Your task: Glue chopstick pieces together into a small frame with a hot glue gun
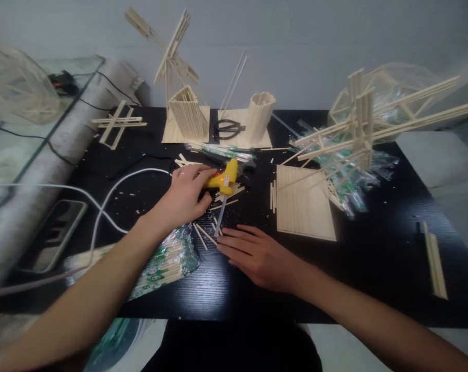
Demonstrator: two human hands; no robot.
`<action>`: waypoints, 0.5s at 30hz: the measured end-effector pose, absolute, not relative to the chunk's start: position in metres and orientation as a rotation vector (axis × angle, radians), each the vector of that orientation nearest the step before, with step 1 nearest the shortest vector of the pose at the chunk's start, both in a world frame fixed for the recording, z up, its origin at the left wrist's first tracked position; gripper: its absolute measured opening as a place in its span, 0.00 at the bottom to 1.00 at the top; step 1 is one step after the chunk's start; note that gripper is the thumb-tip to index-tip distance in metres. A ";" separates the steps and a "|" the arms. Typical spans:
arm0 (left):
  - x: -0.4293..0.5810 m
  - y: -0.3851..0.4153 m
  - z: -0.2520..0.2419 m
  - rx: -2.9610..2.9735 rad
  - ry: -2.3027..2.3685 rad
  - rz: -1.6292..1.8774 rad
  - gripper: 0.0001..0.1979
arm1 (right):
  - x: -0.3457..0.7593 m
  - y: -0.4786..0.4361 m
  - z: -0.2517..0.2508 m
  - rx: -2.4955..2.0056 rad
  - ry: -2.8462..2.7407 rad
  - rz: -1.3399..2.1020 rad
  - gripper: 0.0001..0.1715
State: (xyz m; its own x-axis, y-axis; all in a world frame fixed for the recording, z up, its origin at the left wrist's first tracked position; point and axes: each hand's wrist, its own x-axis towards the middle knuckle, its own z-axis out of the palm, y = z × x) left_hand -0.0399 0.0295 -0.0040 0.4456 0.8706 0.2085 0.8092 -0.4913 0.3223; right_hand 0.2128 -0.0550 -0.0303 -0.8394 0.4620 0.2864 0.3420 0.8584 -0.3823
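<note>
- Left hand [189,191]: fingers wrapped on the yellow glue gun [227,178].
- Right hand [257,253]: fingers stretched out by the glue stick [221,214]; can't tell if they pinch it.
- Gun: midway between front and back edges of the bench [373,268].
- Seems like fixing the stick; next calls for steady hands.

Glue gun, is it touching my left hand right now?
Touching. The head view shows the left hand gripping the glue gun by its yellow handle, with the thumb and index finger on either side.

Yellow glue gun [227,179], black table [377,268]
</note>
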 end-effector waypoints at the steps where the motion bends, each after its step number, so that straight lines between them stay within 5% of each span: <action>1: -0.040 0.030 -0.004 2.519 1.478 0.513 0.26 | 0.213 -0.054 -0.031 -0.606 -2.643 0.437 0.22; 15: -0.039 0.031 -0.005 2.506 1.516 0.511 0.21 | 0.214 -0.049 -0.030 -0.669 -2.545 0.358 0.13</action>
State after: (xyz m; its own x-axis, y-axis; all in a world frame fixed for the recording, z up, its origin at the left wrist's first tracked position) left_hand -0.0395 0.0309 -0.0055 0.4250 0.8823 0.2024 0.8248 -0.4696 0.3150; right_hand 0.2140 -0.0494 -0.0298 -0.7645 0.5180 0.3837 0.3920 0.8461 -0.3613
